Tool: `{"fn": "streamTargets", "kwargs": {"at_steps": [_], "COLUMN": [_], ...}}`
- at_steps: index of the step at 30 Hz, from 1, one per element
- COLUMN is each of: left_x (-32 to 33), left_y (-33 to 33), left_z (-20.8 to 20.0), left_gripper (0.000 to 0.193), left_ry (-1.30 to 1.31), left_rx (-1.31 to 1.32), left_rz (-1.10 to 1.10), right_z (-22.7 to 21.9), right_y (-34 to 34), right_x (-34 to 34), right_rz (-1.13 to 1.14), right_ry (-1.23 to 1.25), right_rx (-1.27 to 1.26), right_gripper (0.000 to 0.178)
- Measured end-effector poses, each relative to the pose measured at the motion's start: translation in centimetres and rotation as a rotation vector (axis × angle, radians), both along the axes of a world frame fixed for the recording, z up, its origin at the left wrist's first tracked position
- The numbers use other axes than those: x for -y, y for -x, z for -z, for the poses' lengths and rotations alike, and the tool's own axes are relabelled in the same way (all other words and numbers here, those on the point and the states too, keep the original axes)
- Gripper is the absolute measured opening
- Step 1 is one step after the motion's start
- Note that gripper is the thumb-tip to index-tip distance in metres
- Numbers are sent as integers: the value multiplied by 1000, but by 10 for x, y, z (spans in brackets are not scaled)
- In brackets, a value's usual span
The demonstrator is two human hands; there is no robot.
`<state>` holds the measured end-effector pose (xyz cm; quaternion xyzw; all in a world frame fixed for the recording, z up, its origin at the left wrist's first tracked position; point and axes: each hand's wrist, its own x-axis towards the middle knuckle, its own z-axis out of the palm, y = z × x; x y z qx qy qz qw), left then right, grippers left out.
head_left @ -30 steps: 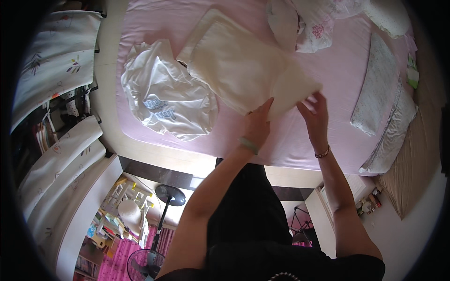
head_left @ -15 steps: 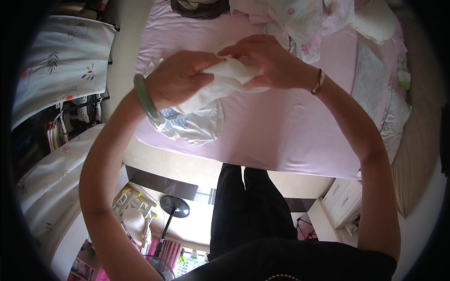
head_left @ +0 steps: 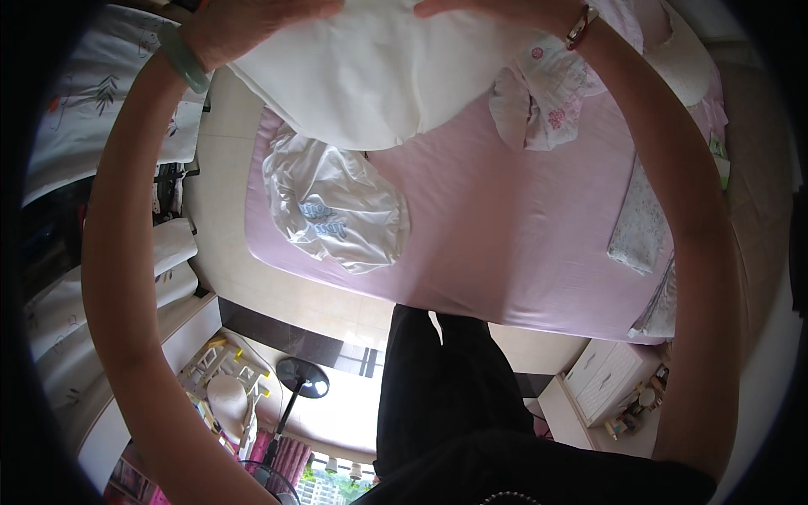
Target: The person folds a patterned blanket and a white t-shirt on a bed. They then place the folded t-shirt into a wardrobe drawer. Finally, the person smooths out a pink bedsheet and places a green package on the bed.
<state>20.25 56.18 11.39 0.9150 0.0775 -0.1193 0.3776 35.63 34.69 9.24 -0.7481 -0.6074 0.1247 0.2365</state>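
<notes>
A plain white cloth (head_left: 362,76) hangs spread out between my two hands at the top of the view, its lower edge curving above the bed. My left hand (head_left: 257,27), below a green bangle, grips its upper left side. At the upper right, my right hand (head_left: 513,12), with a bracelet at the wrist, pinches its top edge. The frame's upper rim cuts off part of both hands. Below the cloth, a crumpled white garment (head_left: 358,198) with blue lettering lies on the pink bed sheet (head_left: 471,244).
Right of the cloth lies a white garment with pink flowers (head_left: 555,101). A folded patterned cloth (head_left: 635,223) rests along the bed's right side. A shelf with a printed white cover (head_left: 101,93) stands left of the bed. Behind me are a black fan (head_left: 301,377) and a white cabinet (head_left: 608,379).
Both hands have moved up and apart, and the bunched white cloth has opened into a wide sheet. The lettered garment below is now uncovered.
</notes>
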Motion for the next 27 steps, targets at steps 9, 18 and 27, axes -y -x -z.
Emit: {"fn": "streamTargets", "kwargs": {"at_steps": [9,18,27], "left_x": [4,114,257], "left_y": [14,137,309], "left_z": [-29,74,298], "left_gripper": [26,27,18], "left_ry": [-444,-529,-128], "left_rx": [507,691,246], "left_rz": [-248,126,100], "right_z": [-27,65,279], "right_y": [4,71,251], "right_x": [8,149,307], "right_rz": [263,145,194], "right_ry": [-321,-313,214], "right_rx": [569,437,-104], "right_gripper": [34,23,26]}}
